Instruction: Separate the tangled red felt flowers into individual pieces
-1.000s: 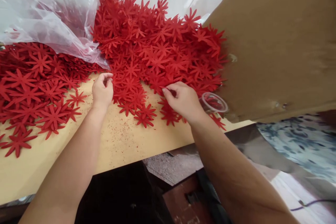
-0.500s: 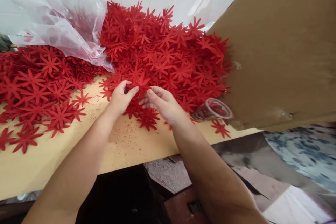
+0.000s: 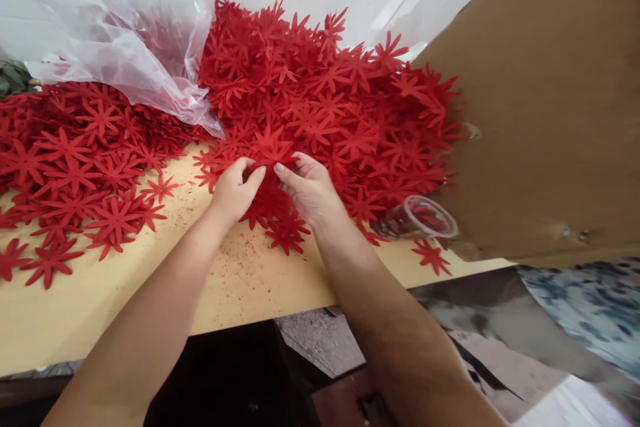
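Between my two hands, just in front of a large heap of red flower-shaped cut-outs (image 3: 330,107), is a red flower cut-out (image 3: 273,147). My left hand (image 3: 237,188) pinches its left side between thumb and fingers. On its right side my right hand (image 3: 309,188) grips it the same way, thumb towards me. The fingertips partly hide the petals, and whether it is one layer or more cannot be made out. A few loose red cut-outs (image 3: 287,232) lie on the table below my hands.
Another pile of red cut-outs (image 3: 75,167) lies left, under a clear plastic bag (image 3: 150,67). A clear plastic cup (image 3: 417,217) lies tipped at the right, beside a large brown cardboard box (image 3: 530,113). Small red specks dot the table (image 3: 245,280).
My right hand's fingers have closed in more on the flower's right side, and the flower shows more spread and raised between my hands. The whole view has shifted slightly.
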Motion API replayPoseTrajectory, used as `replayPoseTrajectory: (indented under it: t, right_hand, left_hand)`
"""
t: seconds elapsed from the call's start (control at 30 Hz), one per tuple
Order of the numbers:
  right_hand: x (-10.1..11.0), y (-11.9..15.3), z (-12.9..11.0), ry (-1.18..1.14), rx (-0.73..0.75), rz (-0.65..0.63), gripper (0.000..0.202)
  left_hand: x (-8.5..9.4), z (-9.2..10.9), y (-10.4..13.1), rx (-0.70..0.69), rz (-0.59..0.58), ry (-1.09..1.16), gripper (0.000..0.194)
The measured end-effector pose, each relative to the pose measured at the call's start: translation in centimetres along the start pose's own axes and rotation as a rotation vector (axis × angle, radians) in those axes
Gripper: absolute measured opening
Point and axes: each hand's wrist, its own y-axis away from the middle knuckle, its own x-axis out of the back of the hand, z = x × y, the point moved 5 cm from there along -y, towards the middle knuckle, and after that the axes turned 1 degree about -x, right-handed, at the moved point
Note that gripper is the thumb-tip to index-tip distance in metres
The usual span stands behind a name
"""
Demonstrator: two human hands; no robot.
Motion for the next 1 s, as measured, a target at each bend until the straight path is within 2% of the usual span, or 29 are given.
replayPoseTrajectory:
  t: [0.13,0.27,0.37,0.53,0.67,0.8,0.9,1.0]
  right_hand:
    - [1.6,-0.1,0.5,0.137,0.119,0.074,0.031]
    - [3.8,1.0,0.6,0.271,0.242,0.176,0.030]
    - [4.9,1.9,0.3,0.398,0.361,0.288,0.031]
    - [4.8,2.6,-0.2,0.831,0.534,0.324,0.019]
    - [4.8,3.1,-0.8,0.987,0.689,0.406,0.008]
    - [3.9,3.2,-1.5,1.006,0.810,0.345,0.006]
    - [2.8,3.3,-1.6,0.968,0.819,0.258,0.010]
    - [1.4,3.5,-1.4,0.982,0.757,0.121,0.020]
  left_hand:
    - [0.8,0.0,0.1,-0.014,0.214,0.015,0.013]
    - [0.6,-0.1,0.1,-0.021,0.274,0.067,0.011]
    - [-0.3,0.3,0.5,-0.065,0.248,0.017,0.012]
    - [-1.9,1.7,1.8,-0.198,0.127,-0.128,0.018]
    - [-2.7,2.2,2.3,-0.273,0.014,-0.198,0.026]
    - [-2.7,1.6,2.2,-0.197,-0.038,-0.165,0.036]
    - [-2.9,1.2,2.1,-0.117,-0.056,-0.109,0.043]
    - [-2.8,0.4,2.0,0.081,0.021,0.073,0.042]
